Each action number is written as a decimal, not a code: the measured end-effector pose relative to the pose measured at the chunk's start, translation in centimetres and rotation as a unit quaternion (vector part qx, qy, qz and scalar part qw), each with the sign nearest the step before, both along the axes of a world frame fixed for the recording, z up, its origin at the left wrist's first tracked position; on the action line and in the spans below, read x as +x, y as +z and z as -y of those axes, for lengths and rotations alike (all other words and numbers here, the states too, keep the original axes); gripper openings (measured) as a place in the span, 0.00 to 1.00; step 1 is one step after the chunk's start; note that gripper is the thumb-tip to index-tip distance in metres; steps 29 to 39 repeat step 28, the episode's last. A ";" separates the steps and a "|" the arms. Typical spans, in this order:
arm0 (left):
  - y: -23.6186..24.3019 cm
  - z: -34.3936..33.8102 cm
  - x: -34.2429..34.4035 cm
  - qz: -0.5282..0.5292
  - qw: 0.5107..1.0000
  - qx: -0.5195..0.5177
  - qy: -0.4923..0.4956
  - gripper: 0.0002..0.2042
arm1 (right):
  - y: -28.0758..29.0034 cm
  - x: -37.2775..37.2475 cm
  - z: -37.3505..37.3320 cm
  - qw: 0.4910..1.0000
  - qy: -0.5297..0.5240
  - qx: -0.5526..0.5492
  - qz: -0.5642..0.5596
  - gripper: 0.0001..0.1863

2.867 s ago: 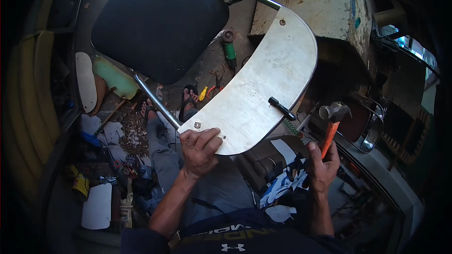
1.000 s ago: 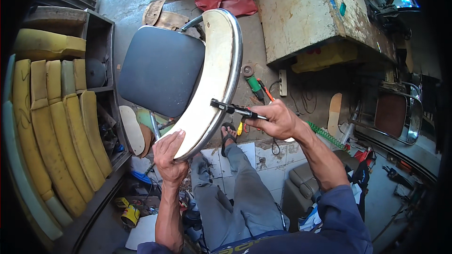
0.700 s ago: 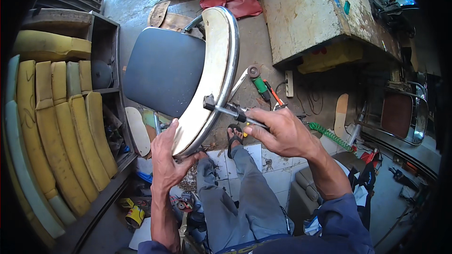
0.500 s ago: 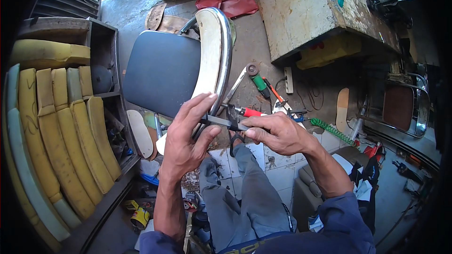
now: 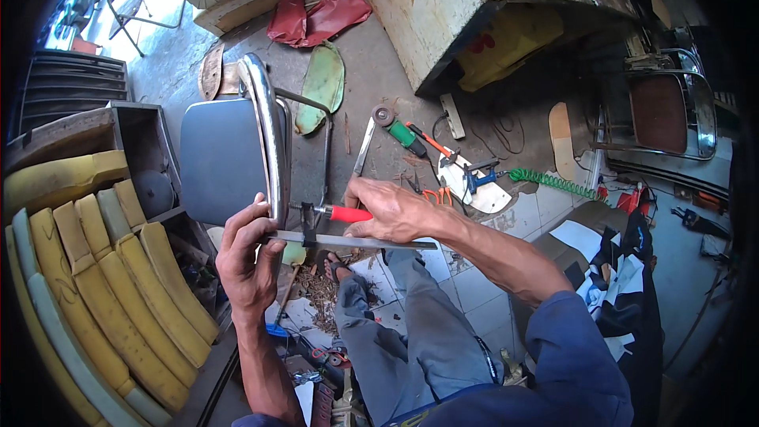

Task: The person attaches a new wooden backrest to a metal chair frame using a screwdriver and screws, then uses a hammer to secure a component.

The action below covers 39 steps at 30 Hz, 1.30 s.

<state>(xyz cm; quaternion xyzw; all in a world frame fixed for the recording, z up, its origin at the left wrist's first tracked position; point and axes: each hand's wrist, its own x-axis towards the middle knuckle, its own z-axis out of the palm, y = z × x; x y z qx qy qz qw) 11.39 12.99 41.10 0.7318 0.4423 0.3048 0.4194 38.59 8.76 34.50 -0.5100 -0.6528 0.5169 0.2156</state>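
Observation:
A bar clamp [image 5: 364, 243] with a long flat steel bar and a red handle [image 5: 350, 214] lies across in front of me. My left hand [image 5: 251, 257] is closed around the bar's left end, its fingers against the chrome frame of a chair [image 5: 275, 154]. The chair has a dark padded seat [image 5: 220, 160] and stands to the left. My right hand [image 5: 395, 212] is closed by the red handle, fingers curled at its end, just above the bar. The clamp's dark sliding jaw [image 5: 307, 225] sits between my hands, close to the chair frame.
A green angle grinder [image 5: 405, 136], an orange-handled tool [image 5: 428, 139] and a blue tool [image 5: 479, 180] on a green coiled hose [image 5: 553, 182] lie to the right. Yellow foam pads [image 5: 103, 292] fill the left side. A worn cabinet [image 5: 403, 24] stands behind.
The view has shifted. The chair's frame now stands edge-on, its white back panel out of sight. My left hand has closed on the clamp's bar; my right has gone from bar to red handle.

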 end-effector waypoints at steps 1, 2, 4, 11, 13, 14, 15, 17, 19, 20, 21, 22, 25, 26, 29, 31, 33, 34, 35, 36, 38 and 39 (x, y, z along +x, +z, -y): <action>0.0 0.0 0.0 -0.002 1.000 -0.003 0.002 0.11 | -0.1 0.0 0.2 0.996 -0.011 -0.073 -0.050 0.24; 0.1 0.3 -0.3 -0.025 1.000 -0.001 0.005 0.11 | 0.0 -0.1 0.6 0.983 -0.015 -0.159 -0.095 0.24; 0.6 0.5 -0.9 -0.054 0.998 0.022 0.000 0.14 | -0.6 -0.5 1.3 0.986 -0.015 -0.116 -0.119 0.23; 2.4 1.8 -3.5 -0.128 0.992 0.012 -0.004 0.17 | -3.0 -4.3 4.9 0.891 -0.053 -0.315 -0.321 0.29; 2.3 2.2 -4.1 -0.127 0.992 -0.023 0.014 0.16 | -3.3 -5.9 5.6 0.951 -0.056 -0.216 -0.214 0.28; 2.3 2.6 -4.4 -0.111 0.991 -0.054 0.046 0.17 | -3.4 -6.2 6.0 0.957 -0.030 -0.188 -0.220 0.27; 2.3 2.8 -4.8 -0.101 0.992 -0.064 0.043 0.17 | -3.3 -6.4 6.5 0.955 -0.004 -0.195 -0.221 0.28; 2.5 3.3 -6.0 -0.105 0.989 -0.089 0.050 0.17 | -3.3 -8.2 6.7 0.947 0.024 -0.224 -0.231 0.30; 2.5 4.3 -7.6 -0.116 0.989 -0.084 0.048 0.16 | -4.5 -9.0 7.7 0.940 0.008 -0.188 -0.286 0.29; 2.2 4.8 -8.5 -0.121 0.989 -0.077 0.046 0.17 | -6.3 -8.9 8.3 0.923 -0.001 -0.166 -0.347 0.29; 2.0 5.2 -9.8 -0.127 0.988 -0.073 0.042 0.18 | -9.4 -8.2 8.7 0.858 0.040 -0.273 -0.433 0.29; 2.0 5.5 -11.2 -0.149 0.985 -0.069 0.043 0.18 | -13.3 -7.9 8.9 0.853 0.016 -0.290 -0.433 0.28; 1.9 5.8 -14.8 -0.171 0.984 -0.052 -0.027 0.21 | -28.7 -4.5 10.0 0.932 -0.248 -0.228 -0.132 0.18; 1.8 5.8 -15.6 -0.180 0.983 -0.038 -0.010 0.22 | -34.2 -2.8 10.0 0.895 -0.323 -0.308 -0.024 0.15; -0.1 5.3 -16.6 -0.189 0.982 -0.021 -0.004 0.23 | -43.1 -1.5 10.4 0.850 -0.377 -0.363 0.055 0.18; -0.1 5.3 -16.6 -0.189 0.982 -0.021 -0.004 0.23 | -43.1 -1.5 10.4 0.850 -0.377 -0.363 0.055 0.18; -0.1 5.3 -16.6 -0.189 0.982 -0.021 -0.004 0.23 | -43.1 -1.5 10.4 0.850 -0.377 -0.363 0.055 0.18; -0.1 5.3 -16.6 -0.189 0.982 -0.021 -0.004 0.23 | -43.1 -1.5 10.4 0.850 -0.377 -0.363 0.055 0.18; -0.1 5.3 -16.6 -0.189 0.982 -0.021 -0.004 0.23 | -43.1 -1.5 10.4 0.850 -0.377 -0.363 0.055 0.18; -0.1 5.3 -16.6 -0.189 0.982 -0.021 -0.004 0.23 | -43.1 -1.5 10.4 0.850 -0.377 -0.363 0.055 0.18; -0.1 5.3 -16.6 -0.189 0.982 -0.021 -0.004 0.23 | -43.1 -1.5 10.4 0.850 -0.377 -0.363 0.055 0.18; -0.1 5.3 -16.6 -0.189 0.982 -0.021 -0.004 0.23 | -43.1 -1.5 10.4 0.850 -0.377 -0.363 0.055 0.18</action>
